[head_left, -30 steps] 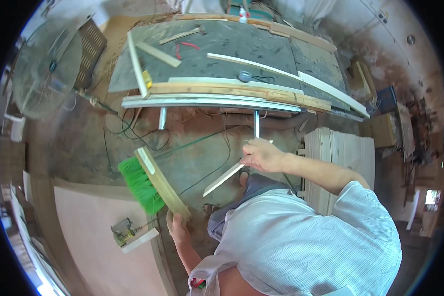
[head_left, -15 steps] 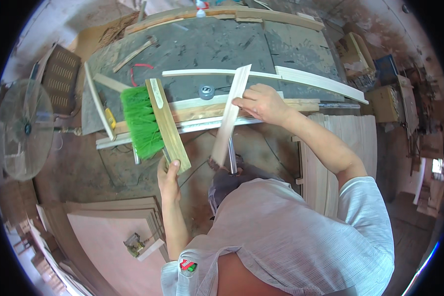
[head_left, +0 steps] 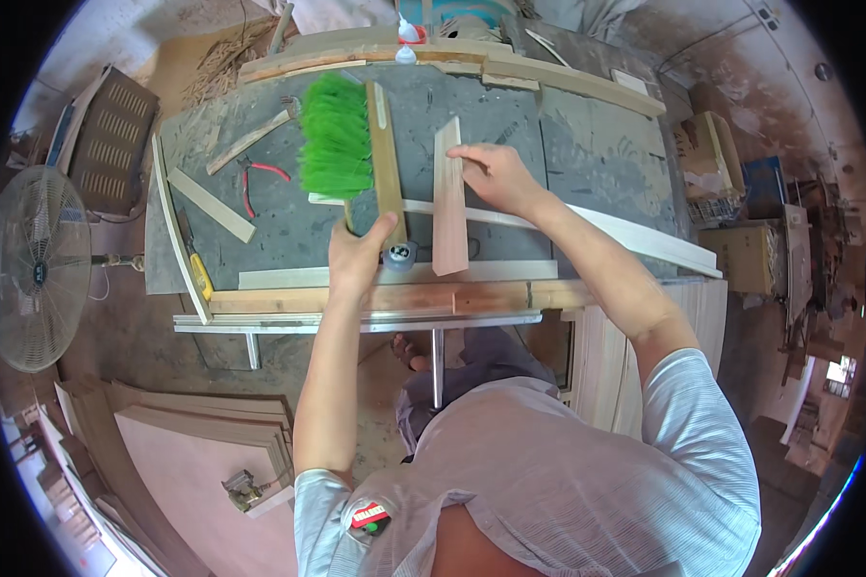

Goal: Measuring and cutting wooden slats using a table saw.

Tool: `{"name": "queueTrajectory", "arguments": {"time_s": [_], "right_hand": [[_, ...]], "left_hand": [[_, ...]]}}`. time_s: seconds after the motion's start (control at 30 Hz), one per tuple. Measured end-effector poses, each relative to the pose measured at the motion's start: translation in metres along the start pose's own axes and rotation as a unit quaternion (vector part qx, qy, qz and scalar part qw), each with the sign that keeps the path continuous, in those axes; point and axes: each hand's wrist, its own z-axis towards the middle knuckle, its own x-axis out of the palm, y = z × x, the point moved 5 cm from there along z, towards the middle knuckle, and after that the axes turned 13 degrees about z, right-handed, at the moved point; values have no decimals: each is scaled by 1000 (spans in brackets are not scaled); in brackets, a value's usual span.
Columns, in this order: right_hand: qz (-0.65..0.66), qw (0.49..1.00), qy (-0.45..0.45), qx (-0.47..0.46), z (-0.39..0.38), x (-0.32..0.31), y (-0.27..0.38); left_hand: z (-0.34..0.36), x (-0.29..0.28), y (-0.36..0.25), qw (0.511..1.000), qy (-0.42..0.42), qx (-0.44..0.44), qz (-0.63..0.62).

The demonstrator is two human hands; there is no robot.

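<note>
The left hand (head_left: pixel 358 245) is gripping the near end of a brush (head_left: pixel 383 144), its fingers closing narrowly around the wooden back while the green bristles are facing left. The right hand (head_left: pixel 496 178) is holding a pale wooden strip (head_left: pixel 449 216) by its right edge, near the far end, with thumb and forefinger pinching and the remaining fingers curling inward. Both objects are appearing above the grey tabletop (head_left: pixel 284 245); whether the strip is touching that surface, the single view is not telling. The governing relation is lying between the two: the strip is standing to the right of the brush, a gap separating them, and both long axes are running away from the person, nearly parallel, the brush leaning slightly leftward at its far end. The right hand is being the nearer to the strip, approaching it from the right, whereas the left hand is staying apart, left of the strip's near end. Red-handled pliers (head_left: pixel 247 195) and a hammer (head_left: pixel 250 141) are lying farther left, well apart from both hands
</note>
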Motion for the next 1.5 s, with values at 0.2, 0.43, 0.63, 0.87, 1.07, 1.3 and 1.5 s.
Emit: {"name": "queueTrajectory", "arguments": {"time_s": [0.2,0.43,0.63,0.87,1.07,1.3,1.5], "right_hand": [[4,998,-25,51,80,3,-60],[-34,991,-81,101,120,19,-98],[-4,995,-88,47,123,23,-123],[167,971,-38,169,115,39,-145],[263,926,-14,272,109,42,-155],[181,959,-41,216,107,44,-145],[186,956,-69,215,90,47,-136]], "left_hand": [[67,54,-25,988,-72,-24,138],[73,94,-57,948,-121,-58,289],[77,112,-43,938,-101,-12,332],[91,109,-6,975,-15,3,220],[90,111,-5,986,-10,5,166],[89,109,-10,990,-2,16,141],[89,109,-10,989,1,24,147]]}}
